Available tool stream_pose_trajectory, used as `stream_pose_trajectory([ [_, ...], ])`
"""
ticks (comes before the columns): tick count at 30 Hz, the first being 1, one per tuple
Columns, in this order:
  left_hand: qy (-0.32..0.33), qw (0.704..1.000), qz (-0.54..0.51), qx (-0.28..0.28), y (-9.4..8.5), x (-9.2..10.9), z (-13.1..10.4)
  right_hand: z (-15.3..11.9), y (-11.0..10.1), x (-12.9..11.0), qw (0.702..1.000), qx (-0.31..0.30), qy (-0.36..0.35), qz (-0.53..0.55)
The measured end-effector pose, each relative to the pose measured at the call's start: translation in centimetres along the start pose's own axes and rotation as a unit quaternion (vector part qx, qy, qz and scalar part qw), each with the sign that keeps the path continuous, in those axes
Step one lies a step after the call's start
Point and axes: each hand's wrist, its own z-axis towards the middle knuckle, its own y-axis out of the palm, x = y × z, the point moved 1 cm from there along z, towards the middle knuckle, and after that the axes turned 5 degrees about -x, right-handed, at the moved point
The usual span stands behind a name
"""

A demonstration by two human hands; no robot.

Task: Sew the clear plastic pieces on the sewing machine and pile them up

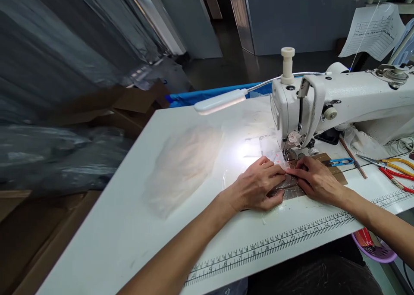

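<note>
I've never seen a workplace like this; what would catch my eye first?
Probably the big white sewing machine on the right of the table, with a lit lamp to its left. By its needle end, the left hand and right hand come close together over thin material. A ruler runs along the table's near edge.

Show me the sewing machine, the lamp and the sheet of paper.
Sewing machine (364, 90): head view, on its white arm.
Lamp (220, 102): head view, on its white head.
Paper (378, 32): head view, near its middle.
</note>
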Motion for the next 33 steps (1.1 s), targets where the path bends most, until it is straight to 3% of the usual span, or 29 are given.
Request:
stream_pose_trajectory([
  [12,-0.033,0.999,0.020,0.008,0.0,0.1,0.2,1.1,-0.4,-0.7,0.997,-0.048,0.031,-0.060],
  [19,-0.043,0.999,0.030,-0.001,0.1,-0.1,0.4,1.9,-1.1,-0.4,0.989,-0.121,0.052,-0.066],
  [26,-0.070,0.996,0.029,-0.038,0.6,-0.3,0.2,1.8,-0.7,-0.5,0.991,-0.095,0.054,-0.075],
  [33,-0.088,0.995,0.031,-0.033,0.6,-0.4,0.2,1.9,-0.7,-0.7,0.991,-0.082,0.060,-0.087],
])
